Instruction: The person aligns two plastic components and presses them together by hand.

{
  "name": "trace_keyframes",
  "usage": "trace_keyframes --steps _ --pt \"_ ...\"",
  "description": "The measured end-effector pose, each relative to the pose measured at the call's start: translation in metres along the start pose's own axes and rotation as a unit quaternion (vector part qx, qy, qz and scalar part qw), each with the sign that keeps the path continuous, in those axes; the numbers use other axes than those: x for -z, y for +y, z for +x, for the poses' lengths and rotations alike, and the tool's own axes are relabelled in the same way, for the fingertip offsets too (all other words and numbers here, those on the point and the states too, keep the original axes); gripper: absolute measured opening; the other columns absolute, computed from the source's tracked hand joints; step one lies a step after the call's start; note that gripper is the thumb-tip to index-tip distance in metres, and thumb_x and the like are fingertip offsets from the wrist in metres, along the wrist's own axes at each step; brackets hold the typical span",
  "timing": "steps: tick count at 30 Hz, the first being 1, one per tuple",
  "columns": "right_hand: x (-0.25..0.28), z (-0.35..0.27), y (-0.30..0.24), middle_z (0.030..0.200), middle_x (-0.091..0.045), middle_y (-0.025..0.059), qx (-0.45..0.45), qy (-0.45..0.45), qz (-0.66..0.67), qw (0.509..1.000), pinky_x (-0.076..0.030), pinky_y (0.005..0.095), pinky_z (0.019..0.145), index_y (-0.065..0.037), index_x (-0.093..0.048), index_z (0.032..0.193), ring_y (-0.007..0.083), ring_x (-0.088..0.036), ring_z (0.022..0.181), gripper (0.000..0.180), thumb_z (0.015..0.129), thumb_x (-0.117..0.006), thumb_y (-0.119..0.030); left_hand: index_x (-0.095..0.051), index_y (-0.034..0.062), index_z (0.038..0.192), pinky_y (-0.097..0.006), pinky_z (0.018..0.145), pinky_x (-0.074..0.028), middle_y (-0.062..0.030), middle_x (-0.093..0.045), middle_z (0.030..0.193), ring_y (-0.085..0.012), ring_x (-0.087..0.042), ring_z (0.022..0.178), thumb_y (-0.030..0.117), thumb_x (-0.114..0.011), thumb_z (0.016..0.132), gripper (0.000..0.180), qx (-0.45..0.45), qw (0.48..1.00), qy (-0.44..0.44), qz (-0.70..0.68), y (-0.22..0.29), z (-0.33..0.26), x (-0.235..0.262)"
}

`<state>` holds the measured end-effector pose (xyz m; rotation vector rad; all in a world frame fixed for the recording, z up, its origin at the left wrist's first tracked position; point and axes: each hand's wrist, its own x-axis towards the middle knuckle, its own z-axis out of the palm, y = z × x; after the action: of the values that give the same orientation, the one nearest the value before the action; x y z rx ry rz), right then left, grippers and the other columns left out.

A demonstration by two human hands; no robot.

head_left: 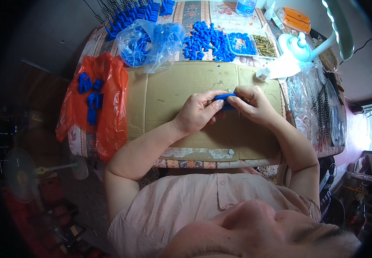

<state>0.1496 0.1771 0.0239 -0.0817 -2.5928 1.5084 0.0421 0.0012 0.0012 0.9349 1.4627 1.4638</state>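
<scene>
- Holding one blue plastic piece (225, 97) above the near-middle of a cardboard sheet (186, 81), both hands are closed on it: the left hand (198, 111) pinches its left end, the right hand (253, 104) its right end, thumbs toward the wearer.
- Orientation of the piece: long axis runs left to right, nearly parallel to the front edge of the bench (186, 164), right end slightly farther away. Fingers cover both ends, so which end leads cannot be determined.
- Condition of the piece: no coil is visible on it; judged unfinished, or under handling. Any insert inside is hidden.
- Left of the cardboard, a few blue blocks (95, 102) lie on a red plastic bag (114, 92), pointing various ways; judged a small separate batch, status undetermined.
- Right of the cardboard, loose dark coils (322, 107) lie among clear plastic, apparently unused stock.
- Beyond the cardboard, a clear bag (169, 36) containing blue parts, a heap of blue pegs (207, 41), small blue parts (241, 42) and brass-coloured pins (265, 45) stand as loose supply; judged that much work is left.
- Farthest, at left, blue pieces bearing dark coils (136, 17) stand in rows, judged the more complete units.
</scene>
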Motion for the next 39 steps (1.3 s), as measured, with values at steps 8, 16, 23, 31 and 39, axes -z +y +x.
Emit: trace_keyframes --steps 8,16,23,31,39 --pt "0.0 0.0 0.001 0.051 -0.045 0.0056 0.011 0.005 -0.001 1.0 -0.032 0.0309 0.044 0.001 -0.057 0.069 0.0092 -0.039 0.049 0.03 0.087 -0.062 -0.022 -0.054 0.0004 0.122 -0.017 0.058 -0.048 -0.0013 -0.062 0.092 -0.0046 -0.059 0.074 0.013 -0.047 0.095 0.03 -0.001 1.0 0.0 0.004 0.001 0.0 0.0" --pt "-0.001 0.0 0.006 0.049 -0.043 0.0051 -0.013 -0.002 -0.001 1.0 -0.031 0.0313 0.043 0.001 -0.057 0.068 0.0097 -0.037 0.046 0.03 0.087 -0.061 -0.022 -0.054 0.0012 0.122 -0.017 0.058 -0.048 -0.0014 -0.063 0.091 -0.0045 -0.058 0.073 0.013 -0.048 0.095 0.03 0.009 1.0 -0.004 0.005 0.002 0.0 0.0" --pt "0.0 0.001 0.007 0.05 -0.045 0.0097 0.01 0.006 0.021 1.0 -0.032 0.0325 0.043 0.001 -0.057 0.069 0.0122 -0.04 0.045 0.028 0.085 -0.063 -0.02 -0.053 -0.0006 0.123 -0.019 0.058 -0.047 -0.0045 -0.062 0.093 -0.0053 -0.055 0.068 0.01 -0.046 0.095 0.03 -0.002 1.0 0.012 0.018 0.005 0.001 -0.002" --pt "0.001 -0.001 0.015 0.054 -0.047 0.017 0.072 0.019 0.014 0.997 -0.035 0.039 0.047 0.001 -0.052 0.067 0.0271 -0.044 0.046 0.033 0.085 -0.062 -0.025 -0.052 -0.0002 0.123 -0.018 0.057 -0.046 -0.0031 -0.063 0.094 -0.0046 -0.057 0.07 0.012 -0.047 0.096 0.031 -0.004 1.0 0.01 -0.003 0.005 0.003 -0.01" --pt "0.002 -0.002 0.019 0.058 -0.048 0.0197 0.108 0.028 0.014 0.994 -0.034 0.0413 0.048 0.0 -0.049 0.065 0.0349 -0.047 0.051 0.036 0.086 -0.063 -0.026 -0.052 -0.0019 0.122 -0.017 0.056 -0.046 -0.0047 -0.063 0.097 -0.0061 -0.059 0.072 0.015 -0.047 0.097 0.031 -0.016 1.0 0.014 0.002 0.002 0.005 -0.008"
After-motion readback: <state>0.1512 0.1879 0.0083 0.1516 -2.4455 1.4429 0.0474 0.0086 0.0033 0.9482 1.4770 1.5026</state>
